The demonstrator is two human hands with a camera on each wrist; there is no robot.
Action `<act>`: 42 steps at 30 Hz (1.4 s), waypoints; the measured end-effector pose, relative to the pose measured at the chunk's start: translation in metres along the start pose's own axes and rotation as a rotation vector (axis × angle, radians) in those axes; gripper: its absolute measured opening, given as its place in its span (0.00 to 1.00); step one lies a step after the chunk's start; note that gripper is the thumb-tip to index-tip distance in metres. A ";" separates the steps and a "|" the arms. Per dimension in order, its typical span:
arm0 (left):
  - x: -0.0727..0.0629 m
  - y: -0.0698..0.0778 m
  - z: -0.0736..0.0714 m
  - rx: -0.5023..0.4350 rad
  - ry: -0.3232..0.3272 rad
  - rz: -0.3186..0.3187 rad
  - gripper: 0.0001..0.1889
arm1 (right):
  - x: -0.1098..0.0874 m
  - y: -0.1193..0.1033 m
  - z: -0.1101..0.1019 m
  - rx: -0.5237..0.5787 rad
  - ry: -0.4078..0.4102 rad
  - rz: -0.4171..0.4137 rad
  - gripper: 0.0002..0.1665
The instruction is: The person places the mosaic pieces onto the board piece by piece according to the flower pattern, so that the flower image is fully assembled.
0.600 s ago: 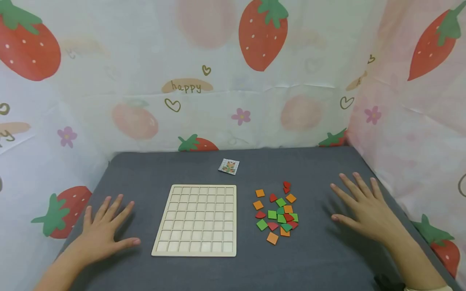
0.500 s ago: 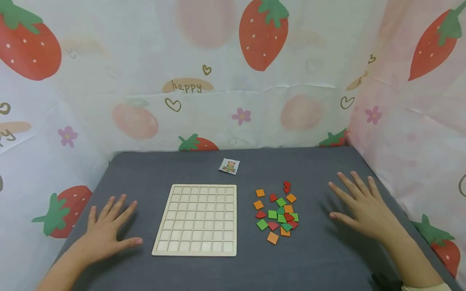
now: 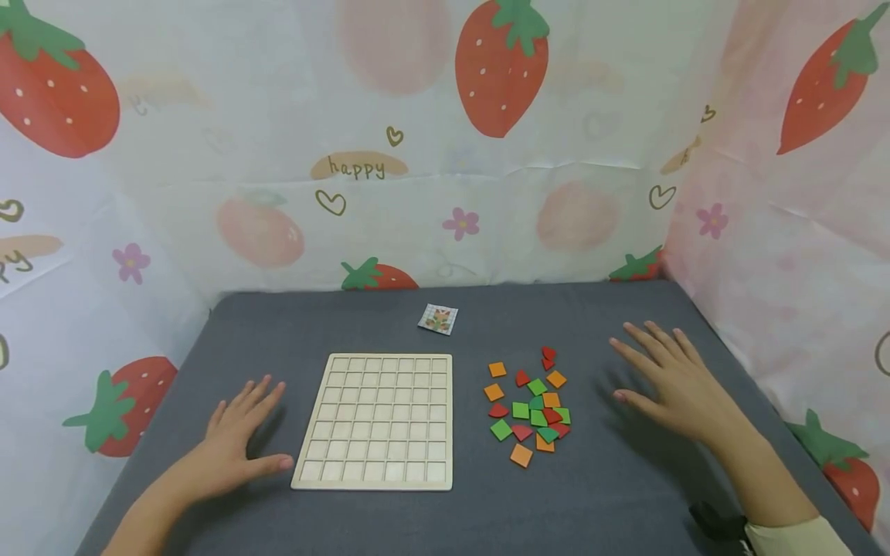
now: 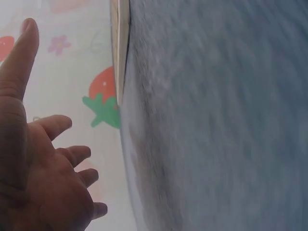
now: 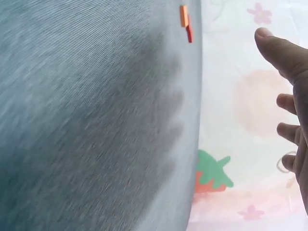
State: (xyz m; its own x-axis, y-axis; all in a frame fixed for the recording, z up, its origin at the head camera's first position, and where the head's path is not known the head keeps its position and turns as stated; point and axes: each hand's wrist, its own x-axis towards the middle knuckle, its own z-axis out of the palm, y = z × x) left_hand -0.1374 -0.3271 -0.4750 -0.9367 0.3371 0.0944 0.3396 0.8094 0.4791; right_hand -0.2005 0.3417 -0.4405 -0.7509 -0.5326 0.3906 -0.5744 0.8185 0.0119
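Head view: we see both hands held over the grey cloth (image 3: 487, 513), and both have drifted inward over the last half second. The left hand (image 3: 235, 440) has slid toward the grid board (image 3: 371, 421), so its thumb tip now shows just beside the board's near left corner. The right hand (image 3: 677, 390) has shifted toward the coloured tiles (image 3: 538, 418), though a stretch of cloth remains between its thumb and the closest pieces.

Neither hand has hold of anything: we see the fingers extended and loosely spread on each, thumbs held out to the side. The wrist views agree, with the board's pale edge standing apart from the left fingers and a couple of tiles well apart from the right ones.

The tiles lie scattered between the two hands, to the right of the board as we look from the left thumb. The small picture card (image 3: 438, 319) rests beyond the board, farther out than the left fingertips. Board, tiles and card look unmoved, so we judge that the handling itself has not begun; only the reach has shortened.
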 end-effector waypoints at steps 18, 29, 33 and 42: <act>0.012 0.014 0.017 -0.210 -0.044 0.009 0.54 | 0.049 -0.006 0.016 0.255 0.003 -0.104 0.41; 0.012 0.013 0.031 -0.246 -0.015 0.046 0.57 | 0.076 -0.007 0.033 0.387 -0.121 -0.033 0.33; 0.008 0.007 0.037 -0.242 -0.010 0.048 0.58 | 0.085 -0.007 0.042 0.416 -0.152 -0.040 0.30; 0.003 0.002 0.042 -0.287 -0.073 0.023 0.60 | 0.099 -0.011 0.059 0.423 -0.248 -0.024 0.24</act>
State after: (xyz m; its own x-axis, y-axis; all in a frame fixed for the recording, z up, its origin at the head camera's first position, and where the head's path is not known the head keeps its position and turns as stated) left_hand -0.1361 -0.3046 -0.5106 -0.9170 0.3958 0.0499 0.3128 0.6359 0.7055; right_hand -0.2874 0.2675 -0.4560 -0.7610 -0.6279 0.1633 -0.6363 0.6732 -0.3768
